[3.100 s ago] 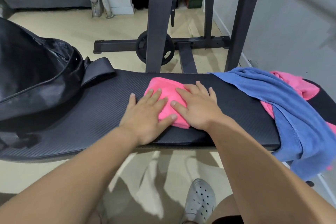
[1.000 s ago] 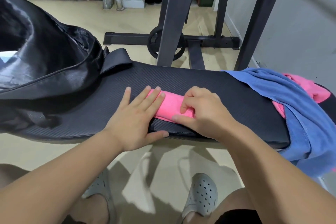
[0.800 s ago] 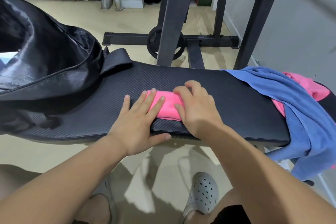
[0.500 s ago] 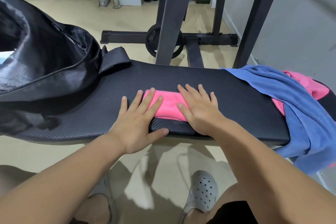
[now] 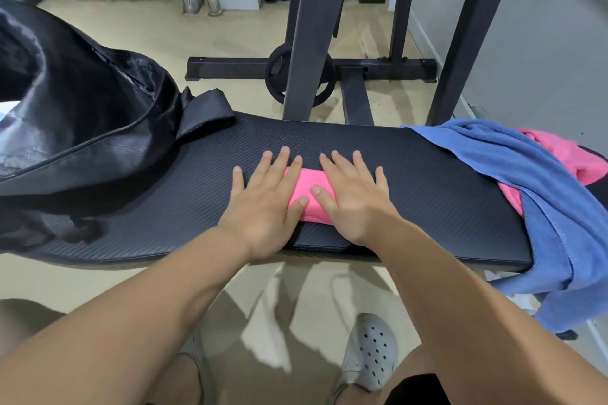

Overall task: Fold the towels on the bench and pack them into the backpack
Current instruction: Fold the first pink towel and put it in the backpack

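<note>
A small folded pink towel (image 5: 312,195) lies on the black padded bench (image 5: 411,181) near its front edge. My left hand (image 5: 263,204) lies flat on the towel's left end, fingers straight. My right hand (image 5: 352,197) lies flat over its right end, fingers spread. Only the strip of towel between the two hands shows. A black backpack (image 5: 75,122) sits on the bench's left end with its mouth gaping. On the right end a blue towel (image 5: 533,194) is draped over another pink towel (image 5: 572,158), unfolded and hanging over the edge.
Behind the bench stand black metal rack uprights (image 5: 312,29) with a floor bar and a weight plate (image 5: 299,76). A grey wall runs along the right. My grey clog (image 5: 371,352) is on the tan floor below the bench's front edge.
The pink towel was folded in half into a narrow strip. My right hand, curled on it a second ago, has flattened, and both hands have slid together over the towel.
</note>
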Tool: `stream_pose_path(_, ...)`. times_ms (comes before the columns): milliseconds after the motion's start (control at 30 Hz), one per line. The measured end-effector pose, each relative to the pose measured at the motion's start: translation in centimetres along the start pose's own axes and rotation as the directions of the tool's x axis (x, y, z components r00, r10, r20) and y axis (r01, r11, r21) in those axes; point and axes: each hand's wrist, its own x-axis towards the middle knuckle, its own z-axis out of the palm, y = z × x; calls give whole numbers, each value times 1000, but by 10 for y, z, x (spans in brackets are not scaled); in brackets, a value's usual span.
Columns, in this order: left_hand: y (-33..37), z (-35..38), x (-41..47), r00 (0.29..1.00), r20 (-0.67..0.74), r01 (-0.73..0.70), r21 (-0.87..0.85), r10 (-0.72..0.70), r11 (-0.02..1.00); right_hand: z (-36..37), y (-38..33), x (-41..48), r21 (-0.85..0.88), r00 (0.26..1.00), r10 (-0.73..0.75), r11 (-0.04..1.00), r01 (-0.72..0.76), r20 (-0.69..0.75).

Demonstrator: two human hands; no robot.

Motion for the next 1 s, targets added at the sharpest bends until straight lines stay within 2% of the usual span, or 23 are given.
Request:
stream_pose_path(200, 4, -4, 0, 999, 18, 32, -10, -32, 999, -12, 2, -1, -45, 998, 47, 998, -49, -44)
stream_pose_path(333, 5, -23, 0, 999, -15, 49, -5, -50, 999, -24, -6, -5, -138, 995, -47, 990, 34, -92)
stream_pose_path(400, 3, -36, -2, 998, -21, 52, -23, -53, 998, -31, -11, -9, -67, 993, -89, 994, 84, -79)
stream_pose_path(467, -1, -48, -4, 998, -21, 53, -110, -55, 993, -38, -16, -15, 82, 993, -96, 991, 101, -69)
stream_pose_path(533, -6, -59, -10, 998, -26, 54, -211, -61, 976, -43, -21, -18, 237, 992, -100, 964, 116, -80)
stream_pose_path(633, -17, -71, -20, 996, -26, 71, -327, -83, 942, -50, -33, -20, 383, 990, -117, 913, 140, -83)
stream_pose_path(733, -34, -83, -31, 993, -10, 93, -544, -117, 834, -62, -51, -19, 546, 988, -89, 825, 146, -129)
stream_pose_path(833, -50, -99, -44, 983, -11, 100, -799, -182, 593, -76, -74, -12, 760, 986, -44, 632, 152, -161)
stream_pose_path(900, -58, -114, -54, 975, -29, 81, -876, -219, 476, -84, -92, -4, 819, 985, -54, 550, 167, -165)
stream_pose_path(1000, -72, -133, -66, 964, -95, 30, -891, -250, 454, -94, -123, 7, 857, 980, -94, 474, 200, -177)
